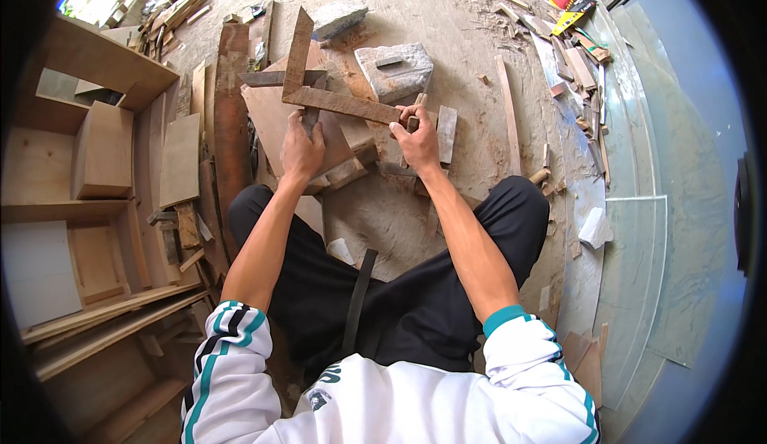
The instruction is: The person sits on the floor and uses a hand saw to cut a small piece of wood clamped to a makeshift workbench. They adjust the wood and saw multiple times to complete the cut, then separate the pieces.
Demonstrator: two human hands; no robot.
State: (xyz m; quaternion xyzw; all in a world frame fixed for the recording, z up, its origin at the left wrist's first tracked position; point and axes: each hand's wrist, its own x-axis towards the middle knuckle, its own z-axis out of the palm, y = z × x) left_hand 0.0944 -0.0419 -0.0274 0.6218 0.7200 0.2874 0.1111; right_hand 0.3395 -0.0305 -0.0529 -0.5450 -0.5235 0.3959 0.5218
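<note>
Two wooden strips joined at a corner make an L-shaped wooden piece (342,103), raised above the floor between my knees. My right hand (419,139) is closed around its right end, where a short dark stub shows by the fingers. Below the corner, my left hand (303,147) is closed around the grey handle of a hammer-like tool. Its long dark head (268,79) lies crosswise behind the wood, which hides part of it. Under my hands a flat wooden board (268,120) slants across wood offcuts.
A rough stone block (406,84) with a small dark piece on top lies ahead. At the left stands an open wooden cabinet frame (60,202). Glass sheets (631,268) line the right, beside scattered offcuts (582,76) and a yellow-handled saw (571,16).
</note>
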